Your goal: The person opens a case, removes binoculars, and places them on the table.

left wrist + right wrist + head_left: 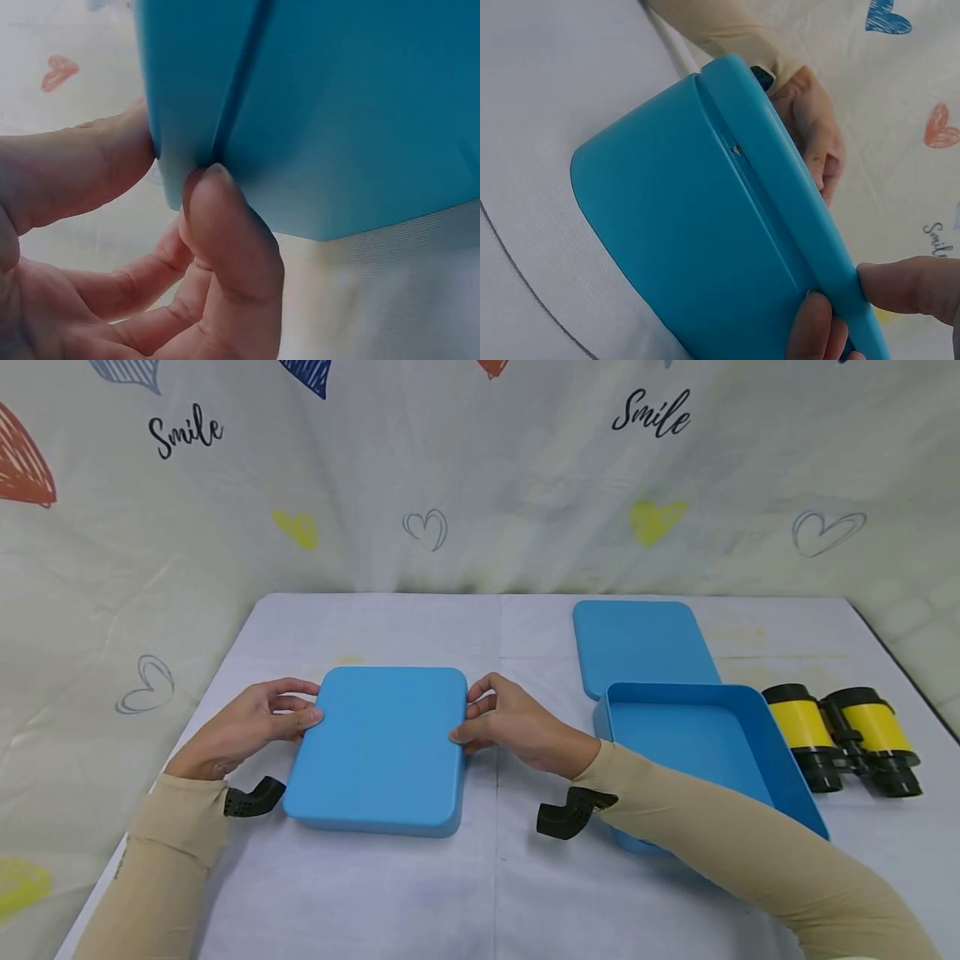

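Note:
A blue box with its lid on top stands on the table, left of centre. My left hand pinches the lid's left edge, thumb on the rim and a fingertip at the seam over the box body. At the opposite edge, my right hand pinches the lid with the thumb outside and fingertips tucked beneath the rim. The right wrist view shows a narrow gap between the lid and the box wall. What the box holds is hidden.
To the right, an open blue box lies partly under my right sleeve. Behind it is another flat blue lid. Yellow and black binoculars lie beside that box, near the right edge of the white-covered table.

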Tool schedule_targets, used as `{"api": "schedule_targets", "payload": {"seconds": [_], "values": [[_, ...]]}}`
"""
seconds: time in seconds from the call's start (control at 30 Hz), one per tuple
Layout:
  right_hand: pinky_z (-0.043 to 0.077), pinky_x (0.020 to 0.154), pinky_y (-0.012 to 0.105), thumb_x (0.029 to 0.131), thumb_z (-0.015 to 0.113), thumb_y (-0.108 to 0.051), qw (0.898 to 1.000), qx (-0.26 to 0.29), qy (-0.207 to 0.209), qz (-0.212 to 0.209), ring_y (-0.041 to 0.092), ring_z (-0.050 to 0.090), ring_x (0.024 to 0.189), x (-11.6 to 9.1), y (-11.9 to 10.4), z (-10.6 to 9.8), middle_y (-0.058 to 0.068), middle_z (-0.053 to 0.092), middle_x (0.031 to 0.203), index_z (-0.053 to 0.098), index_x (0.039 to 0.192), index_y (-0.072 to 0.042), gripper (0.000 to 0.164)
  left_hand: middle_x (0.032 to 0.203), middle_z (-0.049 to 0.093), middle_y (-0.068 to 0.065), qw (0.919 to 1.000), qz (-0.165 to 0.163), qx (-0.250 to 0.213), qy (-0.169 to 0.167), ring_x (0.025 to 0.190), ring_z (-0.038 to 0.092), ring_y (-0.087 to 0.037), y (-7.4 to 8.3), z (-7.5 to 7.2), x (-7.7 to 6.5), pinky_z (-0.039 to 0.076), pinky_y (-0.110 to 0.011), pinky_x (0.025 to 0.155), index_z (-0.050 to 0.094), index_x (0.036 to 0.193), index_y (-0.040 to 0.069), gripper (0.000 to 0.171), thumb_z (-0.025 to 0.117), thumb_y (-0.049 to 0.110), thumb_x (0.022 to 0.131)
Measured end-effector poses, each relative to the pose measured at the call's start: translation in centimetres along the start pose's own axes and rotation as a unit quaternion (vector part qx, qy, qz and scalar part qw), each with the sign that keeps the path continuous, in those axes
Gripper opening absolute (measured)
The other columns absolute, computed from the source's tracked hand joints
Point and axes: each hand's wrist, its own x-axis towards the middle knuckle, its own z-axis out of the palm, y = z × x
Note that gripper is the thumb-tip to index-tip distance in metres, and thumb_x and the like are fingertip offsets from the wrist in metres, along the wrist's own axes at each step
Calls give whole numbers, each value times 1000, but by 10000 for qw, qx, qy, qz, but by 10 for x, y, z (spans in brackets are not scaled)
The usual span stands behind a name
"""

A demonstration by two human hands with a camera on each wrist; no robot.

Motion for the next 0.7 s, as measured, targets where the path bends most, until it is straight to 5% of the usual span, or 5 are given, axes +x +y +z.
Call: {"api": "schedule_targets", "payload": {"seconds": [0.43,0.7], "values": [[64,86,37,85,77,-4,9999,-119,12,39,23,69,84,0,-1,0,11,53,111,44,127,-3,54,124,64,-14,9999,-30,-162,46,94,73,-17,1,-1,0,61,-27,86,44,148,3,65,72,36,98],[64,86,37,87,77,-6,9998,-184,-33,18,21,72,83,0,1,-1,12,58,108,44,127,-4,52,108,68,-4,9993,-99,-349,-65,87,74,-21,1,-3,-3,64,-34,82,46,143,1,61,72,32,98]]}}
